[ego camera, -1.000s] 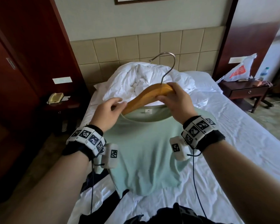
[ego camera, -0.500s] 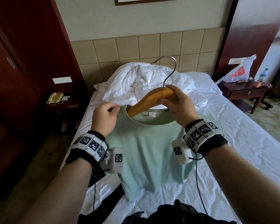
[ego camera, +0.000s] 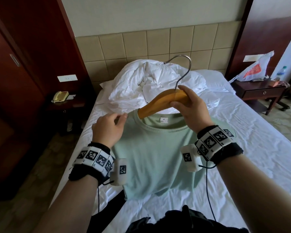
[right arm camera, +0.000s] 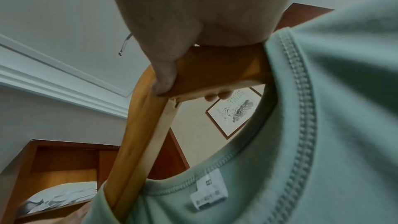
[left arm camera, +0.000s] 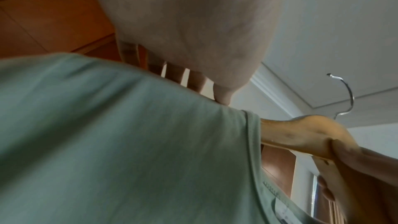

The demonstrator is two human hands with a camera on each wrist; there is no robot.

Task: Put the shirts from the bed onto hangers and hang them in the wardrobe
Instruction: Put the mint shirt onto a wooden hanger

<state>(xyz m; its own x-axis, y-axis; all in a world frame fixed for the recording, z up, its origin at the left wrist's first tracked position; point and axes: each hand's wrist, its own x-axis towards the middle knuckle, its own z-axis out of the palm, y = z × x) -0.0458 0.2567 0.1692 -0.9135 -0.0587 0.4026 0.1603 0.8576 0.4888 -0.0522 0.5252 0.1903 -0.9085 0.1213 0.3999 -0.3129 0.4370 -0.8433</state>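
The right hand has its fingers curled round the middle of the wooden hanger, thumb on the near face, just under the metal hook. The left hand hovers at the left shoulder of the green shirt, fingers bent toward the thumb; whether they pinch the cloth is hard to tell. The hanger's left arm runs inside the collar, and the shirt hangs over the white bed. A white label inside the neck carries print too small to read. Rumpled bedding lies far up the bed. A phone sits far left, a plastic bag with red print far right.
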